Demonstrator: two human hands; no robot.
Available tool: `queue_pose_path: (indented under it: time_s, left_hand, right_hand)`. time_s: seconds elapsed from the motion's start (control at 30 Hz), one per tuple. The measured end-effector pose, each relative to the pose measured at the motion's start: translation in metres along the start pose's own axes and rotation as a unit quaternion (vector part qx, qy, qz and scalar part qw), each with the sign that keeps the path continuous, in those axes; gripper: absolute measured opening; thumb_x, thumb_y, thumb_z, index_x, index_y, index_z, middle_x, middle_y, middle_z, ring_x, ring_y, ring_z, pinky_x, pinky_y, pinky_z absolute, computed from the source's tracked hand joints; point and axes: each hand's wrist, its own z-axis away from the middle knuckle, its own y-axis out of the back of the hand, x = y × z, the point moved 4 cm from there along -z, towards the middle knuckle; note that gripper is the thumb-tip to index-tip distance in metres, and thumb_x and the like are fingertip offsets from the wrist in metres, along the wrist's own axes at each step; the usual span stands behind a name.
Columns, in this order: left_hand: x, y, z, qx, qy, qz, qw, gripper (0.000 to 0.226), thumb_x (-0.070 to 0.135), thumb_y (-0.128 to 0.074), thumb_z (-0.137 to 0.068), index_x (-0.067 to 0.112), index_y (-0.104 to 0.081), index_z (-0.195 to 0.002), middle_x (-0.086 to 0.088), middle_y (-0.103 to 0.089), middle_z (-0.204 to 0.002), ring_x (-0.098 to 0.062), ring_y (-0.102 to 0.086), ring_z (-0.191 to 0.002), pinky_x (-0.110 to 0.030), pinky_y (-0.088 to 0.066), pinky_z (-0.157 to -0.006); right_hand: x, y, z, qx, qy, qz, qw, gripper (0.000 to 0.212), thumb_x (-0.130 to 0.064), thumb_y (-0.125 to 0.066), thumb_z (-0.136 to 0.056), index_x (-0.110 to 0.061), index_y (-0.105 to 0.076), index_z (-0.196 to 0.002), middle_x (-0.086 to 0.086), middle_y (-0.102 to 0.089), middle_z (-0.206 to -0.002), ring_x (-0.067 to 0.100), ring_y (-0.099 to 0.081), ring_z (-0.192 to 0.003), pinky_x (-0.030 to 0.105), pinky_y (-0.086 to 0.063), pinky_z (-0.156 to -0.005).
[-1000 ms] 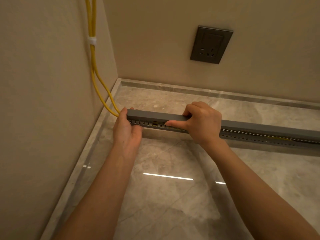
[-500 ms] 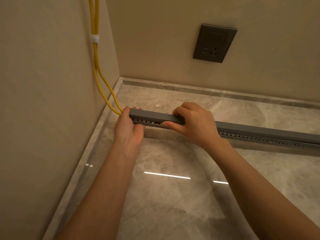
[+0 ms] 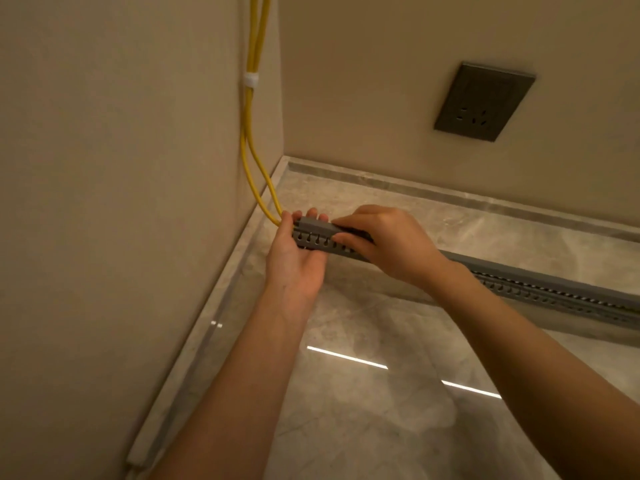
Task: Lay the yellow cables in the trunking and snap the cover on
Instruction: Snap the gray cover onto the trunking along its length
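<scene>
A: Trunking?
B: Along the floor, left end at the left wall, cover on top.
A: Cables?
B: Down the left wall into that end. Socket on back wall, behind trunking, to the right.

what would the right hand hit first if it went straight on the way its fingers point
Most likely the left hand, whose fingers wrap the trunking end just ahead; past it lie the yellow cables and the wall. Depth is uncertain.

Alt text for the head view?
A person's left hand cups the end of a grey slotted trunking over a marble floor while the right hand pinches its cover. Two yellow cables run down the left wall into that end; a dark socket sits on the back wall.
</scene>
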Motion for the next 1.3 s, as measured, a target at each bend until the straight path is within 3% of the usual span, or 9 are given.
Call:
queue_pose_path:
  time_s: [0.23, 0.4, 0.67, 0.9, 0.97, 1.03, 1.13, 1.2, 1.3]
  left_hand:
    - [0.000, 0.001, -0.001, 0.010, 0.012, 0.010, 1.000, 0.024, 0.022, -0.037, -0.100, 0.010, -0.049, -0.083, -0.009, -0.053, -0.088, -0.021, -0.053, -0.083, -0.036, -0.042, -0.092]
    - [0.000, 0.002, 0.004, -0.013, 0.007, 0.004, 1.000, 0.030, 0.030, -0.031, -0.101, 0.009, -0.050, -0.090, -0.012, -0.054, -0.090, -0.023, -0.055, -0.084, -0.036, -0.047, -0.082]
    - [0.002, 0.003, 0.006, -0.031, 0.016, 0.016, 0.999, 0.029, 0.028, -0.031, -0.101, 0.008, -0.051, -0.093, -0.011, -0.053, -0.090, -0.021, -0.053, -0.082, -0.036, -0.044, -0.089]
    - [0.002, 0.002, 0.007, -0.020, 0.028, 0.054, 0.998, 0.021, 0.024, -0.038, -0.098, 0.010, -0.050, -0.089, -0.009, -0.050, -0.079, -0.019, -0.049, -0.073, -0.033, -0.046, -0.078]
    - [0.002, 0.002, 0.008, -0.006, 0.030, 0.061, 0.998, 0.020, 0.024, -0.039, -0.098, 0.011, -0.051, -0.088, -0.009, -0.050, -0.080, -0.019, -0.049, -0.073, -0.033, -0.046, -0.078]
    - [0.002, 0.001, 0.008, 0.005, 0.031, 0.059, 0.998, 0.021, 0.026, -0.039, -0.098, 0.011, -0.050, -0.088, -0.009, -0.049, -0.081, -0.019, -0.048, -0.074, -0.033, -0.045, -0.081]
    - [0.002, -0.003, 0.008, 0.006, 0.035, 0.055, 0.998, 0.023, 0.027, -0.038, -0.099, 0.012, -0.046, -0.084, -0.008, -0.046, -0.078, -0.018, -0.045, -0.072, -0.032, -0.042, -0.084]
    - [0.003, -0.007, 0.007, 0.004, 0.039, 0.053, 0.998, 0.024, 0.028, -0.037, -0.099, 0.012, -0.044, -0.083, -0.008, -0.046, -0.078, -0.018, -0.043, -0.070, -0.031, -0.042, -0.079]
    - [0.002, -0.008, 0.008, -0.005, 0.042, 0.042, 0.998, 0.023, 0.030, -0.037, -0.098, 0.012, -0.045, -0.086, -0.007, -0.046, -0.081, -0.017, -0.044, -0.073, -0.031, -0.042, -0.083]
  right_hand:
    - [-0.003, 0.001, 0.001, -0.011, -0.010, -0.014, 1.000, 0.031, -0.033, -0.056, -0.090, -0.015, -0.065, -0.113, 0.006, -0.068, -0.090, 0.020, -0.060, -0.075, 0.042, -0.051, -0.064]
    - [-0.003, 0.003, -0.001, -0.004, -0.027, -0.050, 0.998, 0.028, -0.030, -0.058, -0.089, -0.015, -0.066, -0.111, 0.006, -0.069, -0.088, 0.017, -0.059, -0.076, 0.035, -0.049, -0.067]
    - [0.001, 0.003, -0.011, -0.032, -0.063, -0.087, 0.994, 0.028, -0.032, -0.062, -0.085, -0.021, -0.067, -0.111, 0.001, -0.070, -0.091, 0.011, -0.060, -0.077, 0.032, -0.051, -0.072]
    - [-0.002, 0.005, -0.011, -0.029, -0.054, -0.070, 0.996, 0.031, -0.034, -0.064, -0.084, -0.021, -0.067, -0.111, -0.001, -0.072, -0.092, 0.006, -0.060, -0.075, 0.021, -0.048, -0.069]
    - [-0.006, 0.006, -0.008, -0.030, -0.053, -0.061, 0.996, 0.034, -0.035, -0.066, -0.082, -0.020, -0.063, -0.113, 0.000, -0.073, -0.096, 0.008, -0.064, -0.078, 0.023, -0.051, -0.071]
    - [-0.010, 0.005, -0.003, -0.028, -0.048, -0.022, 0.998, 0.033, -0.037, -0.066, -0.081, -0.020, -0.059, -0.109, -0.001, -0.072, -0.095, 0.015, -0.065, -0.077, 0.032, -0.053, -0.065]
    - [-0.021, 0.005, 0.003, 0.005, -0.011, 0.098, 0.995, 0.029, -0.029, -0.066, -0.077, -0.017, -0.058, -0.102, 0.002, -0.066, -0.086, 0.022, -0.059, -0.076, 0.028, -0.038, -0.055]
    - [-0.028, 0.001, 0.005, 0.004, -0.004, 0.170, 0.985, 0.029, -0.022, -0.067, -0.075, -0.014, -0.058, -0.101, 0.003, -0.063, -0.091, 0.023, -0.056, -0.082, 0.031, -0.040, -0.055]
    - [-0.036, -0.004, 0.005, 0.035, -0.034, 0.231, 0.972, 0.024, -0.012, -0.070, -0.073, -0.009, -0.057, -0.093, 0.007, -0.061, -0.082, 0.023, -0.054, -0.069, 0.029, -0.032, -0.047]
